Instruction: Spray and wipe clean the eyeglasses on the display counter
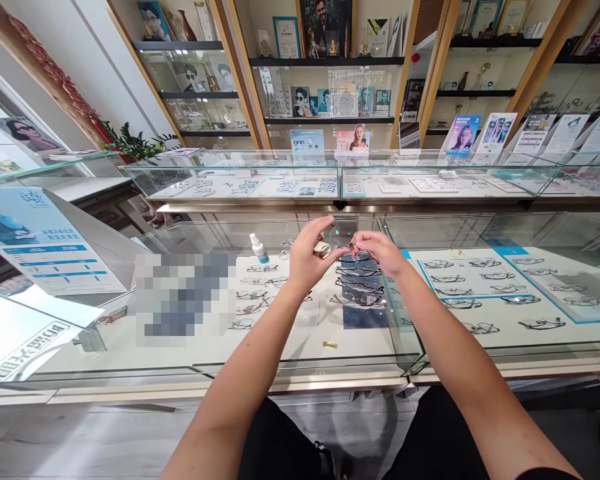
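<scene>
Both my hands are raised over the glass display case. A thin, dark-framed pair of glasses is held between them. My left hand has its thumb and fingers around the left side of the frame, and a pale cloth shows by its palm. My right hand pinches the frame near its middle or right part. Beneath the hands, several glasses lie in a column on a dark blue strip. To the left stands a white spray bottle with a blue label.
More glasses lie in rows in the right case. A small gold item is near the front. A blue-and-white sign stands at left. Behind are a second glass counter and shelves with pictures.
</scene>
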`<state>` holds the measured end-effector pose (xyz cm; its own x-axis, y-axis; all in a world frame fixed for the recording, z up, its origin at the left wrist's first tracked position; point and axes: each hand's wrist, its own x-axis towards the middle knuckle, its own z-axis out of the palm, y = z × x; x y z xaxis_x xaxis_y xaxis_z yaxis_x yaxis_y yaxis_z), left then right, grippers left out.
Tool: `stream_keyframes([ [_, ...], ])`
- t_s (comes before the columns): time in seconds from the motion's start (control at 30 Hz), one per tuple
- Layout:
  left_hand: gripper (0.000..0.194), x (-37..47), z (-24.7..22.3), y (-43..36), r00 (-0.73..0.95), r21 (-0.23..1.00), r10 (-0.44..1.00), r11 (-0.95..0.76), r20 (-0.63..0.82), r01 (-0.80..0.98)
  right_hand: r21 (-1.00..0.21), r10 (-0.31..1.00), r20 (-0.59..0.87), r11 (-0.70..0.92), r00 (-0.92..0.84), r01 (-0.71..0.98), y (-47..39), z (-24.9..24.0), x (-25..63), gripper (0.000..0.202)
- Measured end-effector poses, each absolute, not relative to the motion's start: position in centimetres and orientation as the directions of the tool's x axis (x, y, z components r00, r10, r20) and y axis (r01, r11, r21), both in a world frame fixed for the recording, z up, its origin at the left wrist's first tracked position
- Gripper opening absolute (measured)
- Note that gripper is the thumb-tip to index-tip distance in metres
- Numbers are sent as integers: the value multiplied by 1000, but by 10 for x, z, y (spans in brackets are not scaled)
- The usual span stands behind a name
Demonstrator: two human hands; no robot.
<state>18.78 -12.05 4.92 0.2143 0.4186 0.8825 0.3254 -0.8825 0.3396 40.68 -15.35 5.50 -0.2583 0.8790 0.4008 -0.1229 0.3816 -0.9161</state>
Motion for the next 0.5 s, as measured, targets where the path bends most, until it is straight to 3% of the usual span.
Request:
stream_keyframes([
  [0.1,73,187,49,-122,156,346,419,-869,894,355,-844,845,533,530,-24,-84,-152,53,405,24],
  [0.23,71,190,52,-129,18,315,347,-872,938,375,-758,702,617,652,355,29,-151,48,407,23],
  [0.33,68,192,63,-136,-93,321,309,-878,947,355,-704,590,680,690,435,164,-150,49,406,19],
  [0.5,69,194,115,-138,-189,343,296,-884,936,316,-561,379,792,762,479,325,-144,92,396,32],
])
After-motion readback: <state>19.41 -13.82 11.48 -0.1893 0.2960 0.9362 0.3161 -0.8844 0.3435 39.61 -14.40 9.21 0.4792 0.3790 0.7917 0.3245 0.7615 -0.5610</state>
